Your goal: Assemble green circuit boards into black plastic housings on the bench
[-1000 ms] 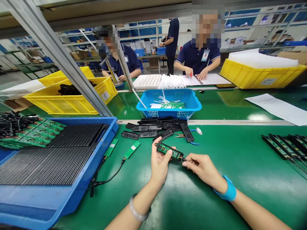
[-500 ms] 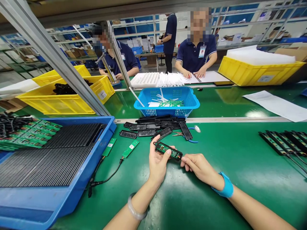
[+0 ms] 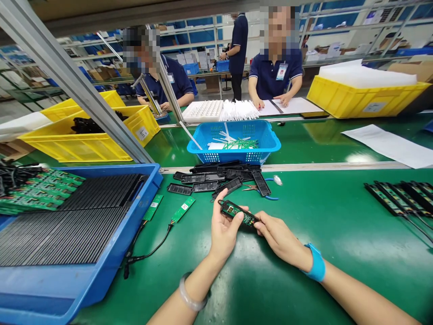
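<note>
A black plastic case with a green circuit board in it (image 3: 241, 214) is tilted above the green table. My left hand (image 3: 223, 230) holds its left part, with the thumb on the board's front edge. The fingers of my right hand (image 3: 275, 234) pinch the right end of the case, where small coloured wires show. Beyond my hands lies a pile of black case parts (image 3: 204, 186), with blue-handled pliers (image 3: 270, 197) at its right side. Two loose green boards (image 3: 182, 210) with black cables lie to the left of my left hand.
A blue tray (image 3: 111, 271) with black parts and stacked boards fills the left. Filled cases (image 3: 402, 198) lie at right. A blue basket (image 3: 233, 157), yellow bins (image 3: 361, 101) and a white sheet (image 3: 389, 143) stand or lie farther back. Co-workers are across the table; a metal post slants at left.
My right hand has closed in on the case's right end, its thumb now further over the edge. The case tilts slightly more. The person across the table has shifted their hands.
</note>
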`<action>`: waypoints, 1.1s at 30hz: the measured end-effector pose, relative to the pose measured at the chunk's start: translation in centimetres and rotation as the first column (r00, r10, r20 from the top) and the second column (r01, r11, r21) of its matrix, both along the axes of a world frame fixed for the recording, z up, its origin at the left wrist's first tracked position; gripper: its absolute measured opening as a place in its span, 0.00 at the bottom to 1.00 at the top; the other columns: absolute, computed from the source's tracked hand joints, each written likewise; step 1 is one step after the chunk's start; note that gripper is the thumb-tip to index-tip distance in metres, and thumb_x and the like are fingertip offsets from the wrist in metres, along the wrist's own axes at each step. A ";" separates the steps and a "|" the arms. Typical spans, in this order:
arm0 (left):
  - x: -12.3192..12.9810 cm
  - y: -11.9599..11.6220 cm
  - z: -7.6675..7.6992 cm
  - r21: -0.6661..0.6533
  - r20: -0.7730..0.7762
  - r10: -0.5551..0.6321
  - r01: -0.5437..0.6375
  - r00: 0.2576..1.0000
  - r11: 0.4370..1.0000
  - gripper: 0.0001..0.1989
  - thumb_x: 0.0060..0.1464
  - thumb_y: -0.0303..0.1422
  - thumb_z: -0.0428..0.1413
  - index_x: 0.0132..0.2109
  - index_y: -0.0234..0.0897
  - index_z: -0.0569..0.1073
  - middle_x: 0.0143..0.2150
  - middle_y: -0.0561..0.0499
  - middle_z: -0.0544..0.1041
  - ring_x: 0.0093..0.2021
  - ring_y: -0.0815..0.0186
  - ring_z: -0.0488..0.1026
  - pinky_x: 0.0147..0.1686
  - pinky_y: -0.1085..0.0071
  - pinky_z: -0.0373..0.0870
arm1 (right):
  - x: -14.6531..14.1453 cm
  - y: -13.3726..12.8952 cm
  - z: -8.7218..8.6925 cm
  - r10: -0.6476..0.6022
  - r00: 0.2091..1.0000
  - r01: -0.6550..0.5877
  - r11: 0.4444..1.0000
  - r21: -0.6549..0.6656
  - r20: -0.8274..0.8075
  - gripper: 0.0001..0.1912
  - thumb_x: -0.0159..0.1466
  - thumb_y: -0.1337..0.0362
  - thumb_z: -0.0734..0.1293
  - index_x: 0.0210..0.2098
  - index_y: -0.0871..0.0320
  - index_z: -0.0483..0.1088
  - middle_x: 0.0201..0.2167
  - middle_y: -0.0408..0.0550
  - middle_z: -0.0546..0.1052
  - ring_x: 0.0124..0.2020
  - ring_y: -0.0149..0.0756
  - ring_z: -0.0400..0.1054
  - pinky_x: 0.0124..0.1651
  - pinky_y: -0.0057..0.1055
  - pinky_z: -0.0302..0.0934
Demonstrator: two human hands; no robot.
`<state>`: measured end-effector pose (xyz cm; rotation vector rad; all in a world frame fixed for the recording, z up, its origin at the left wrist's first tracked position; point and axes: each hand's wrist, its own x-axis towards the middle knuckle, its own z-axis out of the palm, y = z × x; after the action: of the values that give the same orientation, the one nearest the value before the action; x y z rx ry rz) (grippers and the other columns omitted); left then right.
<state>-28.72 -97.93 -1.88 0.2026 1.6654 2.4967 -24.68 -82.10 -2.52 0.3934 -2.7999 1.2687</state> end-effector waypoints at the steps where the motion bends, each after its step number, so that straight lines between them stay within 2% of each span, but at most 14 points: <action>1: -0.2 -0.1 0.0 0.006 0.050 -0.007 0.007 0.999 1.000 0.38 0.50 0.35 0.63 0.63 0.42 0.53 0.38 0.50 0.79 0.39 0.62 0.76 0.40 0.68 0.71 | 0.0 0.0 0.1 0.017 1.000 -0.017 1.000 0.005 0.002 0.12 0.70 0.60 0.54 0.31 0.54 0.61 0.25 0.41 0.70 0.25 0.33 0.64 0.28 0.29 0.56; 4: -0.5 -0.3 -0.1 -0.005 0.224 -0.104 0.108 0.969 0.994 0.37 0.48 0.31 0.61 0.63 0.39 0.55 0.35 0.51 0.78 0.29 0.67 0.73 0.29 0.73 0.67 | 0.1 0.3 0.3 0.038 0.998 -0.039 0.999 -0.005 -0.050 0.09 0.69 0.59 0.60 0.34 0.54 0.65 0.28 0.42 0.71 0.28 0.33 0.66 0.30 0.28 0.59; 7: -0.5 -0.3 -0.3 -0.034 0.297 -0.281 0.305 0.912 0.952 0.35 0.42 0.26 0.59 0.60 0.34 0.61 0.29 0.54 0.76 0.29 0.67 0.72 0.29 0.75 0.65 | 0.2 0.5 0.1 0.012 0.976 -0.012 1.000 0.005 -0.218 0.08 0.69 0.62 0.59 0.43 0.55 0.68 0.34 0.47 0.72 0.34 0.33 0.68 0.37 0.29 0.62; 9: -0.2 -0.2 -0.6 -0.050 0.304 -0.395 0.428 0.867 0.902 0.35 0.40 0.24 0.58 0.60 0.34 0.63 0.30 0.53 0.76 0.30 0.67 0.73 0.29 0.74 0.65 | 0.3 0.6 -0.1 0.038 0.944 -0.011 0.996 0.085 -0.329 0.10 0.70 0.65 0.58 0.46 0.55 0.69 0.36 0.49 0.72 0.36 0.34 0.68 0.38 0.30 0.63; 12: 0.1 0.0 -1.2 -0.078 0.294 -0.503 0.545 0.813 0.835 0.37 0.42 0.23 0.56 0.62 0.35 0.60 0.31 0.52 0.76 0.29 0.66 0.73 0.28 0.73 0.65 | 0.3 0.7 -0.3 0.096 0.900 0.005 0.974 0.228 -0.426 0.11 0.69 0.66 0.58 0.44 0.57 0.72 0.36 0.50 0.72 0.34 0.33 0.68 0.34 0.29 0.62; 15: 0.1 0.0 -1.6 -0.104 0.282 -0.538 0.582 0.795 0.806 0.37 0.42 0.24 0.56 0.62 0.35 0.58 0.27 0.53 0.76 0.28 0.64 0.74 0.27 0.72 0.66 | 0.2 0.8 -0.3 0.123 0.860 0.036 0.953 0.300 -0.495 0.11 0.69 0.67 0.59 0.44 0.60 0.72 0.35 0.51 0.73 0.33 0.34 0.68 0.33 0.29 0.62; 19: 0.0 0.0 -1.7 -0.117 0.273 -0.553 0.597 0.787 0.793 0.36 0.43 0.25 0.56 0.61 0.33 0.57 0.27 0.52 0.76 0.28 0.64 0.74 0.27 0.71 0.66 | 0.1 0.8 -0.2 0.160 0.830 0.029 0.944 0.328 -0.535 0.11 0.69 0.68 0.59 0.43 0.60 0.73 0.33 0.50 0.75 0.32 0.33 0.68 0.33 0.28 0.62; 27: -0.1 -0.1 -1.7 -0.118 0.288 -0.578 0.627 0.763 0.770 0.36 0.42 0.26 0.56 0.61 0.31 0.56 0.30 0.52 0.76 0.27 0.66 0.74 0.28 0.72 0.67 | 0.0 0.9 -0.2 0.171 0.774 0.001 0.962 0.272 -0.609 0.09 0.68 0.68 0.61 0.37 0.59 0.73 0.28 0.46 0.74 0.28 0.32 0.64 0.30 0.29 0.57; 30: -0.1 -0.1 -1.5 -0.120 0.290 -0.581 0.631 0.761 0.767 0.36 0.42 0.26 0.56 0.60 0.30 0.55 0.29 0.53 0.76 0.25 0.68 0.72 0.27 0.73 0.67 | 0.0 0.9 -0.5 0.149 0.800 -0.017 0.974 0.226 -0.581 0.07 0.67 0.68 0.62 0.37 0.58 0.72 0.29 0.46 0.74 0.29 0.32 0.65 0.31 0.29 0.58; 33: -0.1 -0.1 -1.2 -0.137 0.281 -0.606 0.656 0.744 0.742 0.32 0.43 0.26 0.55 0.57 0.32 0.59 0.27 0.54 0.75 0.22 0.71 0.69 0.24 0.74 0.66 | 0.1 0.7 -0.5 0.108 0.879 -0.055 0.990 0.126 -0.464 0.07 0.68 0.68 0.61 0.36 0.57 0.70 0.31 0.47 0.72 0.32 0.33 0.66 0.35 0.28 0.61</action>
<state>-28.83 -98.03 -3.04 0.3818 1.4495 1.7339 -24.61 -81.43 -3.04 0.7238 -2.4573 0.8788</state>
